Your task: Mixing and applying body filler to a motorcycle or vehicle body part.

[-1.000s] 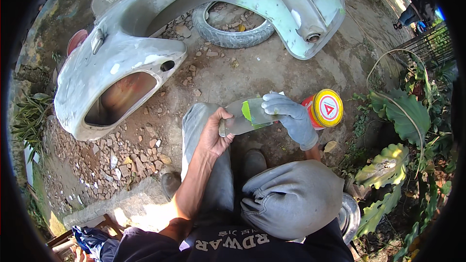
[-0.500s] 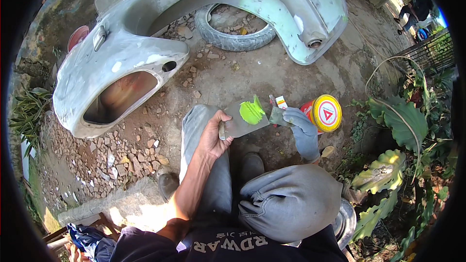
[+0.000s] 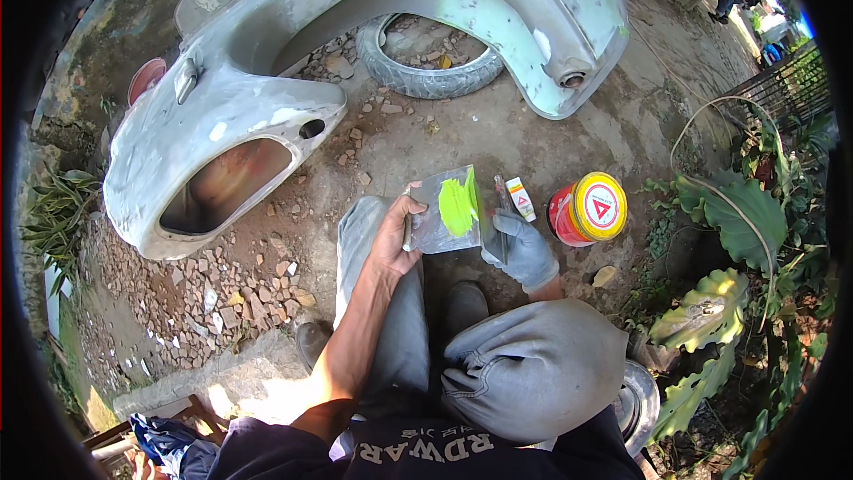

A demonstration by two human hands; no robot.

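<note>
My bare left hand (image 3: 394, 236) grips a flat, greyish, see-through plate (image 3: 430, 229) by its left edge, thumb on top. A patch of bright green paste (image 3: 458, 206) lies spread on the plate's right half. At the plate's right edge, my right hand (image 3: 529, 253), in a grey glove, is closed on a thin flat spreader (image 3: 503, 247), tilted nearly edge-on. Whether the spreader touches the plate, I cannot tell. Beyond the glove lie a small white and yellow box (image 3: 521, 199) and a red can with a yellow rim (image 3: 601, 207).
A large grey and pale green scooter body shell (image 3: 267, 93) arches across the far side. A tyre (image 3: 426, 82) lies behind its curve. Broken stone rubble (image 3: 235, 298) covers the ground at left. Leafy plants (image 3: 733, 213) and a thin hose (image 3: 697, 120) border the right.
The plate has tilted, showing more of the green patch, which looks wider. My right hand has moved left and nearer, turning the spreader edge-on; the box and can now show more fully.
</note>
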